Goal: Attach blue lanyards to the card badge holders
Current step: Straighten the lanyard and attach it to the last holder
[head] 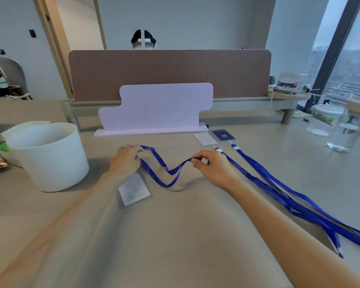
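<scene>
Lanyard (164,173) slung between hands, left fingers (133,151) and right fingers (196,161) clamped on its ends.

Both hands hold one blue lanyard (163,173) above the table (175,235): left hand (126,159) and right hand (211,167) pinching it, a badge holder (133,191) just beneath the left wrist.

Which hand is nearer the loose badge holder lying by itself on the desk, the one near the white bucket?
Left. The left hand sits just above the badge holder, its wrist almost over it. The right hand is farther off to the right, pinching the blue lanyard both hands hold.
</scene>
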Motion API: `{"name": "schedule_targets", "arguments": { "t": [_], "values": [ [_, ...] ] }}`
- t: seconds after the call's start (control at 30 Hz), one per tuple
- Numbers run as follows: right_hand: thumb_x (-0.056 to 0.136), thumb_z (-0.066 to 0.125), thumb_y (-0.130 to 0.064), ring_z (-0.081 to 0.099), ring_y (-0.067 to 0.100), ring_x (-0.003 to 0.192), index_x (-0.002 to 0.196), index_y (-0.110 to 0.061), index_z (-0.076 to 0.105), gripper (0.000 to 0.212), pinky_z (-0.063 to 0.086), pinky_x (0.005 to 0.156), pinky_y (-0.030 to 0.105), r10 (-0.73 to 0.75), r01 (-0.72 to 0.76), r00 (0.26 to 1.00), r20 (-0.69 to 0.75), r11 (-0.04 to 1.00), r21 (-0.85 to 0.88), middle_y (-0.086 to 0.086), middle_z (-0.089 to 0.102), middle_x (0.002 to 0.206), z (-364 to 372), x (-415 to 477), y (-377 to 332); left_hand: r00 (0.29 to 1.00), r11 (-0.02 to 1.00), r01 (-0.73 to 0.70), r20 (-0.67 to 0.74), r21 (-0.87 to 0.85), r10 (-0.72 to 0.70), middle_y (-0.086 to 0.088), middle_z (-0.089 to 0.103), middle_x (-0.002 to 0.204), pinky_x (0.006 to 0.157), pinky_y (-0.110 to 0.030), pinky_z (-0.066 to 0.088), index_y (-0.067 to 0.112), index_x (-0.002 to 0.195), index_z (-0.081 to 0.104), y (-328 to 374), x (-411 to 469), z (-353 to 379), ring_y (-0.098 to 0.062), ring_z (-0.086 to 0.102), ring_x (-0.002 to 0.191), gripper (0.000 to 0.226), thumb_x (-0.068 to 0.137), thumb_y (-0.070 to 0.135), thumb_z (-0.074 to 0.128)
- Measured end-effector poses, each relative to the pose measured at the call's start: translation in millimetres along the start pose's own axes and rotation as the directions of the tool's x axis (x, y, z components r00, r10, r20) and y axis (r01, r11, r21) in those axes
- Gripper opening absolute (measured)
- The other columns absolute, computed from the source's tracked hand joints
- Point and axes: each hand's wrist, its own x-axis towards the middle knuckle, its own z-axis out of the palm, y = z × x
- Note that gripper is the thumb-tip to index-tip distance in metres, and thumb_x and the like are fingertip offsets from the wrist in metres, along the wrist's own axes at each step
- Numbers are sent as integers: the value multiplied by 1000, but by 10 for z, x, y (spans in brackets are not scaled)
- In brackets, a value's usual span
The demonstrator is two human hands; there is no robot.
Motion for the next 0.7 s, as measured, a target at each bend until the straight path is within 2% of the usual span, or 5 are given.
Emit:
{"name": "schedule_targets", "arguments": {
  "t": [0.2,0.33,0.47,0.6,0.7],
  "values": [
    [96,55,-20,50,1,63,99,-13,68,16,36,53,7,18,-14,999,-44,996,89,-5,66,83,264,298,-112,968,989,118,212,88,-134,-10,37,148,111,-42,30,9,140,37,-398,281,125,-27,33,136,46,102,33,28],
    [96,54,-20,50,2,61,95,-12,69,16,38,53,8,22,-19,1000,-20,992,127,-4,67,82,523,549,-137,956,963,222,159,151,-245,-11,40,144,110,-44,30,11,135,42,-633,361,147,-29,35,134,50,99,42,24],
    [95,53,-22,56,10,67,89,-15,68,17,47,66,26,-3,-1,1000,30,992,130,-9,65,76,839,850,-240,937,928,292,126,229,-326,-16,35,146,111,-45,26,6,137,38,-789,319,89,-33,32,135,59,99,47,19],
    [93,52,-22,61,22,75,84,-19,66,16,52,71,36,15,-19,999,42,996,92,2,70,85,1137,1119,-365,990,977,129,38,169,-137,-14,42,137,108,-46,32,9,128,42,-711,312,21,-31,39,126,40,99,30,25],
    [91,52,-21,63,25,77,83,-20,66,17,51,70,35,42,-44,999,27,996,72,5,71,89,1282,1240,-409,982,991,-33,191,132,7,-13,28,155,116,-42,22,3,143,34,-568,376,37,-30,25,143,46,103,24,25]
  ]
}}
